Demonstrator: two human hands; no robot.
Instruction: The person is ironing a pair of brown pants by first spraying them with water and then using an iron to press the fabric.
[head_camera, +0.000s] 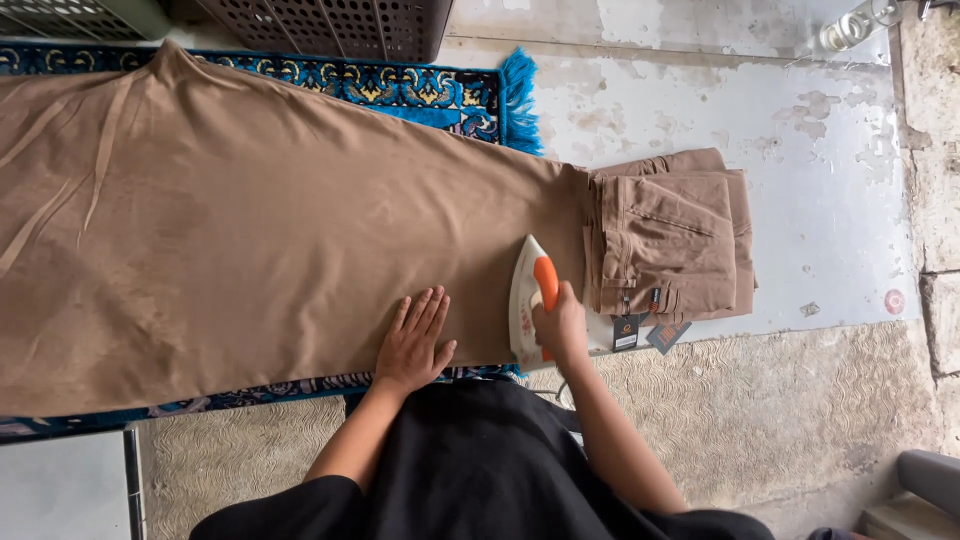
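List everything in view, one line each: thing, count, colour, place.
brown cloth: one, light brown, spread flat across the left and middle.
folded garment: one, same brown, at the cloth's right end, with two dark hang tags at its near edge.
iron: one, white with orange handle, on the cloth's near right edge.
rug: one, blue patterned with a blue fringe, under the cloth.
baskets: two, one dark and one grey, perforated, top left.
floor: worn pale surface, right.
left hand: fingers flat on the cloth.
right hand: gripping the iron's handle.
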